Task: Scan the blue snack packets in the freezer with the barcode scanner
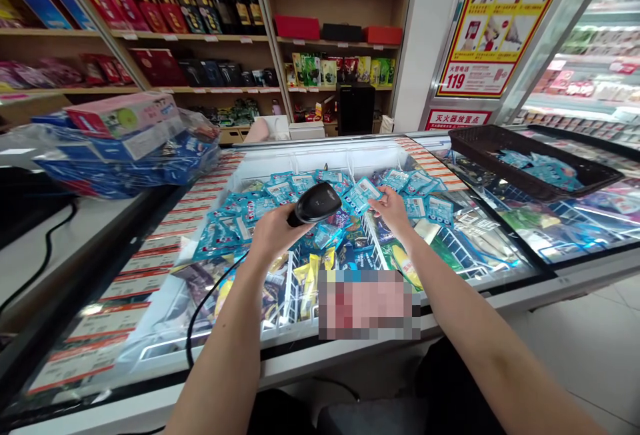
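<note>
In the head view, my left hand (274, 235) is wrapped round the handle of a black barcode scanner (318, 203). Its cable (200, 308) trails down along my left forearm. My right hand (391, 211) pinches the edge of a light-blue ice-pop packet (363, 195), whose white label with a barcode faces me. The scanner's head points towards that packet, a short gap apart. Below both hands, many similar blue packets (230, 228) lie spread over the glass top of a chest freezer (163, 328). My fingers hide part of the scanner's handle and the packet's right edge.
A dark plastic basket (493, 161) with several blue packets stands at the right. Boxes in clear plastic wrap (130, 148) are stacked at the left. White wire baskets (290, 295) hold frozen goods inside the freezer. Stocked shelves (200, 35) line the back wall.
</note>
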Demonstrator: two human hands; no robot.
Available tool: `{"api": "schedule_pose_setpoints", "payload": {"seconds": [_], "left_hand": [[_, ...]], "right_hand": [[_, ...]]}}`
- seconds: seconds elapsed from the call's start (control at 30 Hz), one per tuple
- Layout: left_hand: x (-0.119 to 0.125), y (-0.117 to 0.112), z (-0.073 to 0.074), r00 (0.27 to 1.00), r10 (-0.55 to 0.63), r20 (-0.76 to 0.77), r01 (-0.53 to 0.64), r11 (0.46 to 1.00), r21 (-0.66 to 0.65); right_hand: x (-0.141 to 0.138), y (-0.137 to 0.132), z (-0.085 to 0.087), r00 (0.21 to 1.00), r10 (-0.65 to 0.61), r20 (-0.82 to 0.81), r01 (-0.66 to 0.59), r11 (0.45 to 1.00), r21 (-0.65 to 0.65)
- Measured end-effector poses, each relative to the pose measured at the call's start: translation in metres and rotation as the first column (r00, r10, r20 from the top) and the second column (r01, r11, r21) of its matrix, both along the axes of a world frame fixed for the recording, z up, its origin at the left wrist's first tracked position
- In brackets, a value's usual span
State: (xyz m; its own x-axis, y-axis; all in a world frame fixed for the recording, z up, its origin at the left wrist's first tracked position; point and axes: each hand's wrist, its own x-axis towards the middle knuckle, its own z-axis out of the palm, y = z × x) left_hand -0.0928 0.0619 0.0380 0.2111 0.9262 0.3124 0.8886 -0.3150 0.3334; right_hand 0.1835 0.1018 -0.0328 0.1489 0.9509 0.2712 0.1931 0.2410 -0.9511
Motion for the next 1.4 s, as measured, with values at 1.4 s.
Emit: {"api": "schedule_pose_setpoints", "payload": {"seconds": [1.4], "left_hand": [[0.021, -0.004, -0.003, 0.990, -0.002, -0.141, 0.014, 0.996, 0.085]], "right_hand": [[-0.002, -0.001, -0.004, 0.848, -0.131, 0.514, 0.098, 0.991, 0.091]]}}
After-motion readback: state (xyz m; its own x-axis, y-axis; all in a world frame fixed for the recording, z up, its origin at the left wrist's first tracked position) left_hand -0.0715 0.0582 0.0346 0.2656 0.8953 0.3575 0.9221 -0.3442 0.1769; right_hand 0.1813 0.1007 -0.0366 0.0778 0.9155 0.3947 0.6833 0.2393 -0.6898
